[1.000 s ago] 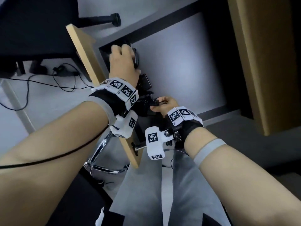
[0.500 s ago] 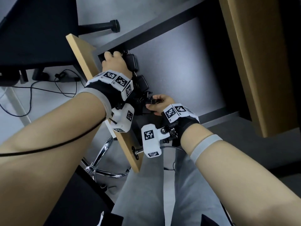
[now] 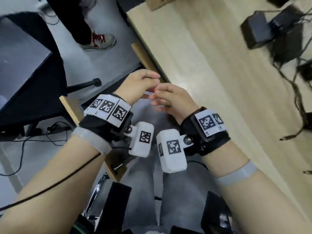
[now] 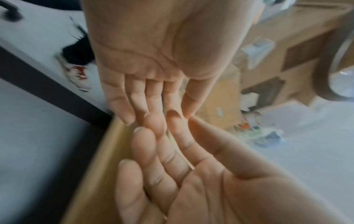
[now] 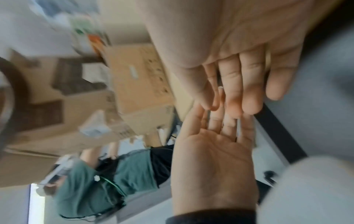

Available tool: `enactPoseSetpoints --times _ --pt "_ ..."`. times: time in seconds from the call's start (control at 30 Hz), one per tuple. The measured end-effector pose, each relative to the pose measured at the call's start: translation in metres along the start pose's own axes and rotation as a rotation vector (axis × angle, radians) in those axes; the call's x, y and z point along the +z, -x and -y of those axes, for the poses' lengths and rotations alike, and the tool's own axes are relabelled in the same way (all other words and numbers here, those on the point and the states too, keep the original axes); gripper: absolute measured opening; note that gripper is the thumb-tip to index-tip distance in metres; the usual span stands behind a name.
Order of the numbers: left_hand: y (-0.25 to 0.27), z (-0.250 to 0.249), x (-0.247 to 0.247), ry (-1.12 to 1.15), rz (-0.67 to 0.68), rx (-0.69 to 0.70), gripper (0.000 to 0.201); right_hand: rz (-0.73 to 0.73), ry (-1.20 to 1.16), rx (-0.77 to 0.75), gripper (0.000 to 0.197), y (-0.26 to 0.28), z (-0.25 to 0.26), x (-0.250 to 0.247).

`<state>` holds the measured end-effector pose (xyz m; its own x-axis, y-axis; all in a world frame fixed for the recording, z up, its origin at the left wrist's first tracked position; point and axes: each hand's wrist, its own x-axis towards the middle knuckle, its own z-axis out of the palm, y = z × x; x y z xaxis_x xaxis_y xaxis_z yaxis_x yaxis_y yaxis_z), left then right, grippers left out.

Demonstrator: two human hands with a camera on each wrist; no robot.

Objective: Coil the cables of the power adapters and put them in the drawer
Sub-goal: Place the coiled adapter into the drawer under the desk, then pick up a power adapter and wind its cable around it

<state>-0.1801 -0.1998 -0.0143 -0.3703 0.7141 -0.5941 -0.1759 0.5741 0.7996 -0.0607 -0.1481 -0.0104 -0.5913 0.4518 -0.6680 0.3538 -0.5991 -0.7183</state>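
Observation:
Both of my hands are empty and raised in front of the desk edge. My left hand (image 3: 141, 82) and right hand (image 3: 170, 97) face each other with straight fingers, and their fingertips touch. The left wrist view shows the left palm (image 4: 153, 45) above the right palm (image 4: 201, 174). In the right wrist view the right hand (image 5: 239, 63) meets the left hand (image 5: 210, 159). Black power adapters (image 3: 258, 29) with tangled cables (image 3: 297, 92) lie on the wooden desk (image 3: 202, 65) at the far right. The drawer's wooden front (image 3: 71, 106) juts out under my left wrist. The drawer's inside is hidden.
Another person's shoe (image 3: 99, 41) stands on the grey floor beyond the desk corner. A dark chair (image 3: 30, 78) fills the left, with loose floor cables (image 3: 50, 132) below it. Cardboard boxes (image 4: 287, 53) and a person in a green shirt (image 5: 114, 174) are behind.
Both hands have let go of the adapters in the drawer and risen to the desk edge, fingers now straight and meeting. The head view has swung up onto the desk top.

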Motion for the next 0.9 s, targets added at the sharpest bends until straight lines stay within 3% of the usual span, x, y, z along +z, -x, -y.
enactPoseSetpoints --times 0.27,0.47,0.6,0.67,0.8,0.9 --pt "0.011 -0.092 0.156 -0.035 0.282 0.089 0.012 -0.304 -0.009 -0.195 0.019 0.087 0.046 -0.153" --pt "0.010 -0.107 0.260 -0.137 0.442 0.089 0.011 -0.805 0.255 -0.270 0.021 0.125 0.021 -0.262" --pt "-0.003 -0.096 0.310 -0.280 0.527 0.122 0.023 -1.058 0.564 -0.152 0.027 0.141 0.002 -0.307" --pt "-0.013 -0.089 0.334 -0.359 0.581 0.164 0.032 -1.065 0.653 -0.046 0.037 0.144 -0.006 -0.324" --pt "-0.032 -0.078 0.371 -0.621 0.638 0.227 0.038 -0.995 0.617 0.065 0.064 0.142 -0.021 -0.338" --pt "-0.044 -0.073 0.386 -0.796 0.670 0.254 0.041 -1.047 0.595 0.048 0.059 0.142 -0.026 -0.341"
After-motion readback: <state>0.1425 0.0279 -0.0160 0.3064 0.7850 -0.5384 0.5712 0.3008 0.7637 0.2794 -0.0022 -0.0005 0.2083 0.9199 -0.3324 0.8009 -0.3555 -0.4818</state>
